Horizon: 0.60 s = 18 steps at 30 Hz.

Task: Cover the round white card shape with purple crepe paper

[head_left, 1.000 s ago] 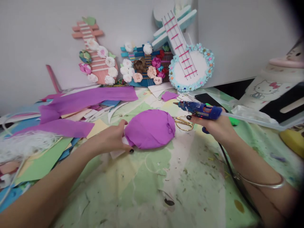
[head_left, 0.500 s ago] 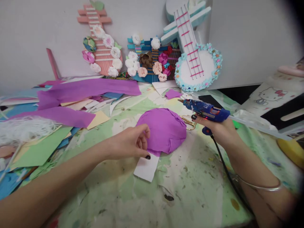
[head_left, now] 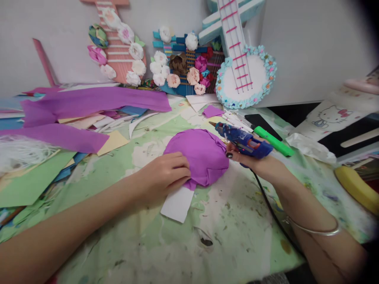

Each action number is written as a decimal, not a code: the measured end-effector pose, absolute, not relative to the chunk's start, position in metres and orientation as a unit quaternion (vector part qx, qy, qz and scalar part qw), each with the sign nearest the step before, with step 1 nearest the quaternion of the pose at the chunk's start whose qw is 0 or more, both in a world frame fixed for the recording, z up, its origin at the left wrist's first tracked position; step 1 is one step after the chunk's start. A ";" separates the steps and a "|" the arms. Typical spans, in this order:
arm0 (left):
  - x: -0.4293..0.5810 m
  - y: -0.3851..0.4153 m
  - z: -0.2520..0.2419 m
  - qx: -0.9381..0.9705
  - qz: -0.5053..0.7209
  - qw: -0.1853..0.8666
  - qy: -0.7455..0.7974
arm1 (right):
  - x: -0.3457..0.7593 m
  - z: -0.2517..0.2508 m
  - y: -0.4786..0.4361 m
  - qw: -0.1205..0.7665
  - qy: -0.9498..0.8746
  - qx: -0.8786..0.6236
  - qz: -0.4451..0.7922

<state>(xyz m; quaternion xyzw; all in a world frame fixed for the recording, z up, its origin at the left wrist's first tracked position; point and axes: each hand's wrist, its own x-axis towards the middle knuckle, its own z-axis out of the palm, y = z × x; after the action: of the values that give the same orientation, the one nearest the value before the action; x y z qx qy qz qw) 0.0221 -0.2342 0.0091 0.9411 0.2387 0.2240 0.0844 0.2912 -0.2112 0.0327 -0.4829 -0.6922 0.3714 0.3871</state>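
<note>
A rounded piece covered in purple crepe paper [head_left: 204, 154] lies on the table, with folds along its edge. From its near side a white card strip [head_left: 178, 205] sticks out. My left hand [head_left: 168, 171] is closed at the left edge of the purple paper, near the strip; the thumb is hidden. In my right hand [head_left: 254, 162] is a blue glue gun [head_left: 241, 138], wrapped by the fingers at its handle. Its tip points left, just above the far right edge of the purple piece. Gold-handled scissors [head_left: 224, 141] are mostly hidden behind that hand.
Purple paper strips [head_left: 97, 101] and coloured scraps cover the left side. Decorated paper instruments [head_left: 247, 81] lean against the wall. A green marker [head_left: 274, 141], a black flat object [head_left: 263, 126], a yellow object [head_left: 357, 189] and a white cup [head_left: 325, 118] are on the right. The glue gun's cord [head_left: 272, 211] trails toward me.
My left hand has closed its open fingers onto the purple paper's edge. The glue gun has come left, closer to the purple piece, uncovering the green marker. The view has shifted slightly.
</note>
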 end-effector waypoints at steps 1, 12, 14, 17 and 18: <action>0.022 -0.233 0.009 0.939 0.230 0.095 0.240 | 0.290 0.032 -0.212 0.367 -0.725 -0.454 0.365; 0.021 -0.225 0.006 0.912 0.259 0.161 0.274 | 0.260 0.023 -0.227 0.210 -0.882 -0.336 0.254; 0.021 -0.226 0.006 0.906 0.261 0.166 0.289 | 0.258 0.021 -0.228 0.207 -0.889 -0.330 0.240; 0.020 -0.226 0.007 0.901 0.264 0.165 0.302 | 0.258 0.019 -0.227 0.214 -0.889 -0.328 0.236; 0.018 -0.225 0.008 0.902 0.266 0.166 0.298 | 0.258 0.018 -0.227 0.217 -0.888 -0.329 0.236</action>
<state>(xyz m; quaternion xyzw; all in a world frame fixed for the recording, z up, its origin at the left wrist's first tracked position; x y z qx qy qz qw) 0.0184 -0.2253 0.0078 0.9017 0.2981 0.2656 0.1658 0.2584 -0.2269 0.0182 -0.3289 -0.8882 0.2361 0.2171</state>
